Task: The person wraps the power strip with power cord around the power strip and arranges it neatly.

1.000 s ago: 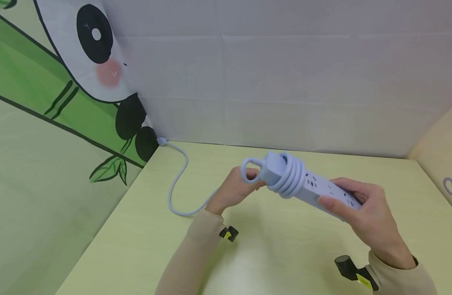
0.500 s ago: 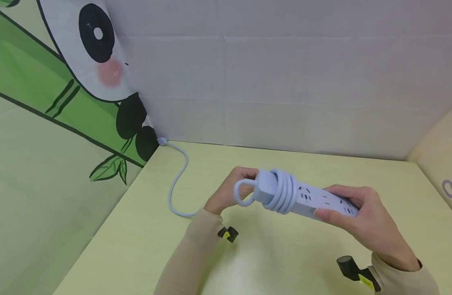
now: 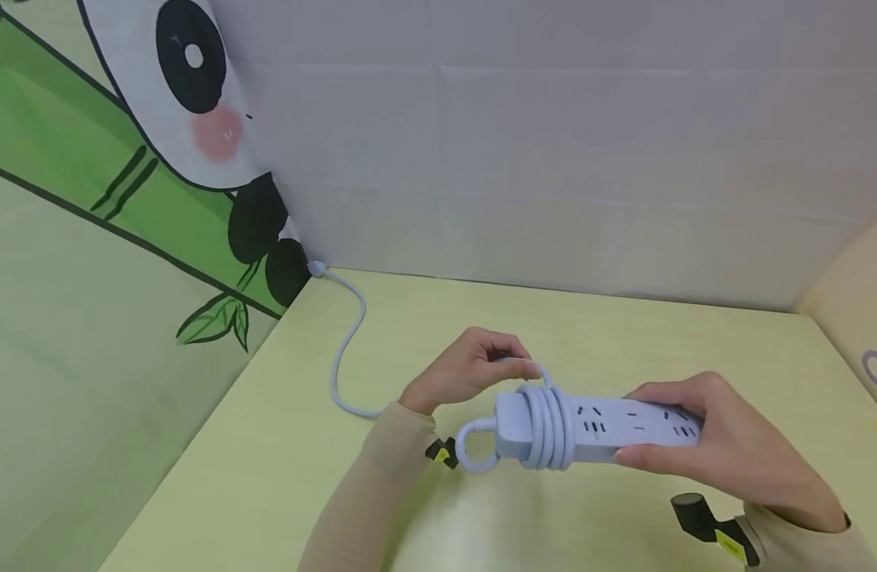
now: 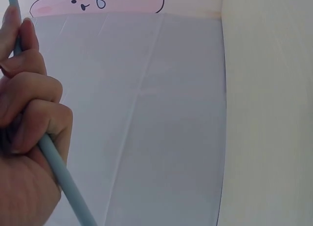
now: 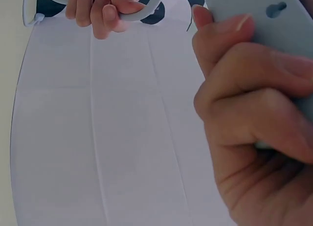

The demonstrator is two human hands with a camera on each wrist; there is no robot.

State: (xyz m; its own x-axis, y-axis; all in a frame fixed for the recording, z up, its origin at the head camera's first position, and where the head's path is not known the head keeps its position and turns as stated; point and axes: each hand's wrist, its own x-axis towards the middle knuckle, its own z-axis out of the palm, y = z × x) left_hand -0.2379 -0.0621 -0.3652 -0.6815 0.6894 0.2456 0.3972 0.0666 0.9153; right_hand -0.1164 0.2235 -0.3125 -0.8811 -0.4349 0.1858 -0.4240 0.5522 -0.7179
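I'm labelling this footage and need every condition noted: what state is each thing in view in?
Power strip: held, visible outlets unused.
Power cord: partly wound, several coils round the strip near one end, the rest unwound.
Plug: at the table's far left corner, prongs not visible.
Left hand: fingers curled, holding the cord.
Right hand: gripping the strip's other end.

Long beige sleeves (image 3: pixel 377 485), black wrist mounts (image 3: pixel 450 451), yellow labels (image 3: pixel 731 546), black cylinder (image 3: pixel 693 516) on the right mount
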